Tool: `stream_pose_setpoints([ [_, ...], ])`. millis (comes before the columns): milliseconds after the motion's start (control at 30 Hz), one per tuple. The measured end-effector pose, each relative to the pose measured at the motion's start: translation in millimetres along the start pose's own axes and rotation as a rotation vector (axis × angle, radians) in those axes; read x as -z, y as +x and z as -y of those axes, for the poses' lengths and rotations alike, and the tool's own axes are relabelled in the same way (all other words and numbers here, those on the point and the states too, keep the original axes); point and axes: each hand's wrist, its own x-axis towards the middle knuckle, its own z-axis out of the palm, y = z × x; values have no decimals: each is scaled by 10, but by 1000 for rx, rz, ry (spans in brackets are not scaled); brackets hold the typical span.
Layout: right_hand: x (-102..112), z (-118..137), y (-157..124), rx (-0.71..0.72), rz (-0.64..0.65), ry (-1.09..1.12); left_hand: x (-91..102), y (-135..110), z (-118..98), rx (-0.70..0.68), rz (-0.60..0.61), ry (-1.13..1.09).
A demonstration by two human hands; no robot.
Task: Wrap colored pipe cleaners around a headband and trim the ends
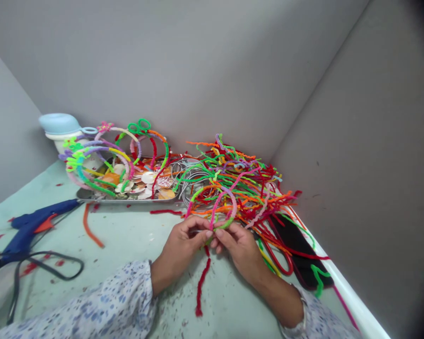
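Sleeves of white cloth with blue-grey blotches [120, 296] are being worn on both forearms, which are being stretched over a pale green tabletop [127, 235] flecked with red scraps. Between the wrists a dark-red fuzzy stem [202, 282] is showing, its upper end being hidden near the fingers; whether it is being gripped cannot be told. The left hand [182, 245] and the right hand [240, 249] are being held close together, thumbs nearly meeting, and between the thumb and fingers of each, the lower edge of a fuzzy ring banded in pink, lilac and lime green [233, 200] is being pinched. The ring is being held upright above the fingertips, crossed by a bright pink strand [214, 212]; the exact join is being covered by the fingers.

To the left, a navy-blue glue gun with an orange-red trigger [38, 216] is lying beside its looping black cable [67, 278]. To the right, a flat black oblong [300, 263] is being partly covered by loose strands.

Farther off, a shallow metal tray [127, 202] is being occupied by seashells [148, 177] and overhung by multicoloured fuzzy hoops [81, 172]. Beside it, silver-grey wire coils [183, 188] are being overlapped by a tangled heap of bright fuzzy stems [240, 174]. Behind the hoops, a white container with a pale blue lid [60, 123] is being partly hidden.
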Motion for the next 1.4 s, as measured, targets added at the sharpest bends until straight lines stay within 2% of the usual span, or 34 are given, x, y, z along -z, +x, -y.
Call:
stream_pose_setpoints([
  [233,8,2,-9,3,6,-45,2,-7,-36,-44,5,54],
  [467,10,6,-11,-2,-9,-47,2,-20,-76,-72,-92,233],
  [600,12,28,-3,-35,-20,-33,21,-2,-46,-38,-32,159],
  [667,16,25,2,-54,-17,-11,32,6,-34,-37,-47,176],
  [767,23,5,5,-73,-1,39,50,5,-32,-85,-130,312],
  [833,26,-10,4,-82,4,64,57,-2,-40,-112,-142,366],
  [1000,36,-45,0,-75,26,109,60,-13,-61,-164,-129,423],
  [1267,41,-79,-8,-47,53,155,88,-62,-86,-403,-61,608],
  [1400,29,-60,-15,-30,66,167,93,-80,-90,-455,-33,660],
])
